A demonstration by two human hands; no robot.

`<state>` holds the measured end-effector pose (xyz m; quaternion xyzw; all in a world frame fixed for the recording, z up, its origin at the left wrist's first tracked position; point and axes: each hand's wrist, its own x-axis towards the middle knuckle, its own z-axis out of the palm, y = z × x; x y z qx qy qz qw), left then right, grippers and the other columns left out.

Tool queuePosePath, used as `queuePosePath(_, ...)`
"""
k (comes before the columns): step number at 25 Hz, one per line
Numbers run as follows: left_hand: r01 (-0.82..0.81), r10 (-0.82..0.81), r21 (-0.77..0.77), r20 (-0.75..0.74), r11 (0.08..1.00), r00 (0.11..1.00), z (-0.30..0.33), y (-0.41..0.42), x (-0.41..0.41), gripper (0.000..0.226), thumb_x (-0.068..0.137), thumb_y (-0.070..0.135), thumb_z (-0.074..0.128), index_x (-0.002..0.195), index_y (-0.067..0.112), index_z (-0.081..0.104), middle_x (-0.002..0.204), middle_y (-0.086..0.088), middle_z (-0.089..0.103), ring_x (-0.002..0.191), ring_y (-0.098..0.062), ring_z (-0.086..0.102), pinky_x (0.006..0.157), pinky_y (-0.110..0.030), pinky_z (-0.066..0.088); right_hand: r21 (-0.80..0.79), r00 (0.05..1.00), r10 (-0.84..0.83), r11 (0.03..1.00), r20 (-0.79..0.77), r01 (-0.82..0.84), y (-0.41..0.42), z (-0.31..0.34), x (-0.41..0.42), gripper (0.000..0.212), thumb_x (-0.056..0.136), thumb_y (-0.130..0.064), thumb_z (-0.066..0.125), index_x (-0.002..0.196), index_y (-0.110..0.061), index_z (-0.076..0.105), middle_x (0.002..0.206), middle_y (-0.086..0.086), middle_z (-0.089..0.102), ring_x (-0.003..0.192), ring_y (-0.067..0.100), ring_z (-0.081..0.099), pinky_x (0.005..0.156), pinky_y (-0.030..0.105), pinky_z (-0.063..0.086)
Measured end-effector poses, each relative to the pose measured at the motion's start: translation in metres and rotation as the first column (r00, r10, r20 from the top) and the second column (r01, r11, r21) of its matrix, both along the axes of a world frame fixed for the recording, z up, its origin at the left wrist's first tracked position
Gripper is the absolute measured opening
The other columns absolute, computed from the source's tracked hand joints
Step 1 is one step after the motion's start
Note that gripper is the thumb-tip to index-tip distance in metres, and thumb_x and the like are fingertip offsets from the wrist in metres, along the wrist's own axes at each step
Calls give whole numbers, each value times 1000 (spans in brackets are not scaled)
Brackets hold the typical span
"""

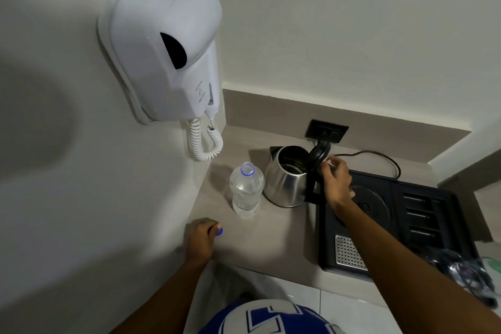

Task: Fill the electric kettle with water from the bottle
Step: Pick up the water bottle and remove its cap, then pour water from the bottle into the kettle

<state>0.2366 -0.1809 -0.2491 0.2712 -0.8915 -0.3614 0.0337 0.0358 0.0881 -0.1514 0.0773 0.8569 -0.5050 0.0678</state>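
From the head camera, the right hand [334,180] is curled around the black handle of the kettle [286,179], fingers closed on it near the raised lid [321,153]. The kettle stands open on the counter [271,238], just left of that hand, its spout pointing away to the left. Right of the hand lies a black tray [406,214] with a round base plate partly under the wrist. The left hand [202,238] rests low on the counter, fingertips pinching a small blue cap [219,231]. Just beyond and to the right of this hand stands the bottle [246,192], upright, uncapped, holding water, close beside the kettle but whether they touch is unclear. A hairdryer [165,49] hangs on the wall above the left hand.
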Motion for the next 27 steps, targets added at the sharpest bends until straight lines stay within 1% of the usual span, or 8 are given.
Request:
queuePosePath(3, -28, 28, -27, 8, 999, 1000, -17, 0, 2, 11, 88, 3, 68, 95, -2, 76, 96, -24, 69, 88, -39, 66, 88, -46, 54, 55, 997, -32, 998, -71, 36, -4, 0, -1, 82, 77, -72, 41, 145, -28, 33, 157, -1, 29, 144, 24, 20, 108, 57, 9)
queuePosePath(8, -67, 63, -29, -113, 997, 992, -19, 3, -3, 36, 85, 11, 74, 120, 4, 66, 120, -18, 61, 111, -40, 57, 97, -53, 49, 46, 997, -49, 998, -58, 52, -4, -6, 1, 87, 78, -74, 41, 150, -29, 24, 164, -3, 14, 148, 23, 11, 110, 60, 5)
queuePosePath(11, 9, 52, 305, -190, 952, 980, 10, 14, -33, 97, 60, 17, 95, 142, 14, 43, 142, 0, 44, 131, -17, 41, 107, -37, 37, 31, 998, -48, 998, -52, 50, -4, -6, 0, 85, 80, -73, 43, 150, -30, 24, 164, -1, 15, 148, 24, 12, 110, 61, 5)
queuePosePath(13, 95, 25, 465, -244, 880, 969, 31, 22, -58, 111, 49, 18, 99, 143, 22, 39, 145, 4, 48, 131, -10, 46, 105, -31, 39, 24, 998, -44, 999, -45, 45, -4, -5, 1, 83, 82, -70, 45, 151, -29, 24, 164, -1, 15, 148, 24, 12, 110, 61, 4)
queuePosePath(17, 85, 54, 531, -241, 843, 969, 53, 29, -87, 88, 46, 26, 99, 122, 28, 55, 114, 4, 70, 107, -13, 66, 81, -15, 53, 33, 997, -61, 998, -37, 62, -4, -1, 1, 79, 86, -65, 48, 151, -28, 23, 164, 0, 14, 149, 24, 10, 111, 61, 4)
queuePosePath(19, 55, 82, 525, -234, 849, 969, 52, 31, -88, 83, 47, 25, 98, 119, 22, 57, 108, 2, 72, 102, -16, 69, 78, -20, 54, 40, 997, -70, 997, -32, 72, -4, -1, 1, 78, 86, -63, 49, 151, -28, 23, 164, 0, 14, 149, 23, 10, 111, 61, 5)
queuePosePath(23, 52, 104, 498, -280, 866, 954, 57, 32, -86, 71, 45, 25, 97, 107, 29, 61, 99, 5, 73, 93, -8, 70, 70, -10, 53, 34, 997, -73, 997, -32, 75, -6, -1, 1, 78, 86, -63, 50, 151, -28, 23, 164, 0, 14, 149, 23, 9, 111, 61, 4)
queuePosePath(27, 165, -35, 381, -325, 910, 945, 78, 31, -89, 63, 48, 38, 92, 103, 37, 61, 95, 9, 74, 90, -8, 70, 73, -22, 57, 29, 996, -77, 997, -44, 78, -5, -3, 0, 78, 86, -62, 50, 151, -27, 24, 163, 1, 16, 148, 23, 12, 111, 60, 4)
